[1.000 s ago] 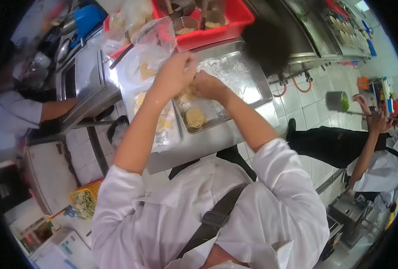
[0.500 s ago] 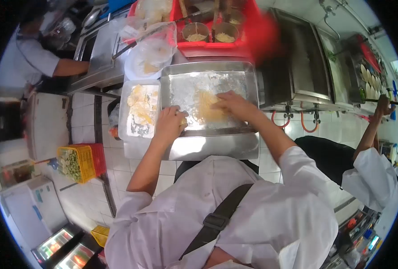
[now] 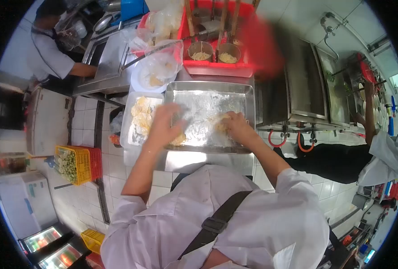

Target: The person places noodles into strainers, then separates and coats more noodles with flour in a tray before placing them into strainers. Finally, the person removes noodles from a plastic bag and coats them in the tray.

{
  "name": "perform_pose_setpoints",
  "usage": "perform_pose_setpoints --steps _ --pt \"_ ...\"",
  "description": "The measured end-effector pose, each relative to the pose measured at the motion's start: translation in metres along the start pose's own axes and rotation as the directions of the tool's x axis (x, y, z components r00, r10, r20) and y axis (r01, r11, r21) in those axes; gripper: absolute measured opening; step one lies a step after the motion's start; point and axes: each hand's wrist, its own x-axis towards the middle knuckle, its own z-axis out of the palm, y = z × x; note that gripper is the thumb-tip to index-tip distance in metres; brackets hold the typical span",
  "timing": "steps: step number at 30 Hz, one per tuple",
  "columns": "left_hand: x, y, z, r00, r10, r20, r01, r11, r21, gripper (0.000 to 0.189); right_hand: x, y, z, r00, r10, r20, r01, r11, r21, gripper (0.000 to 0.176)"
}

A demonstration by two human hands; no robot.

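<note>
A floured steel tray (image 3: 208, 92) lies on the steel counter in front of me. My left hand (image 3: 165, 123) rests at the tray's near left corner, fingers spread over a small yellow noodle nest (image 3: 179, 139). Further right in the tray, my right hand (image 3: 235, 125) is closed around a loose clump of yellow noodles (image 3: 217, 122). Left of the floured tray, a smaller tray (image 3: 131, 134) holds several finished noodle nests (image 3: 141, 114).
A red bin (image 3: 217, 67) with metal noodle strainers stands behind the tray, next to plastic bags (image 3: 156, 67). A cooker (image 3: 297, 85) is to the right. One co-worker stands at the far left (image 3: 51, 54), another at the right (image 3: 378, 152). A yellow crate (image 3: 71, 163) sits on the floor.
My view has shifted. My left hand slid up along the tray's left side, and my right hand gathered the spread noodles into a clump.
</note>
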Motion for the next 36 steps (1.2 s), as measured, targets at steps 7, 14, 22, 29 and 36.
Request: perform_pose_setpoints --steps 7,14,22,29,36 --pt "0.138 -0.058 -0.112 0.968 -0.223 -0.117 0.248 0.771 0.586 0.05 -0.016 -0.064 -0.067 0.922 0.371 -0.107 -0.327 0.898 0.294 0.068" --pt "0.246 -0.002 -0.152 0.996 0.082 -0.033 -0.039 0.751 0.659 0.028 0.032 -0.042 0.022 0.948 0.309 0.071 -0.317 0.92 0.231 0.087" --pt "0.402 0.01 -0.1 0.863 -0.02 -0.505 -0.024 0.996 -0.082 0.09 0.029 -0.055 0.012 0.964 0.066 -0.257 -0.099 0.988 -0.116 0.058" --pt "0.415 -0.039 -0.036 0.996 -0.057 -0.063 0.024 0.898 -0.44 0.058 0.001 -0.025 -0.078 0.979 0.205 0.0 -0.188 0.899 0.394 0.051" --pt "0.379 -0.022 -0.019 0.996 -0.085 -0.015 0.044 0.655 -0.754 0.063 0.02 0.025 -0.3 0.841 0.337 -0.422 -0.076 0.847 0.526 0.053"
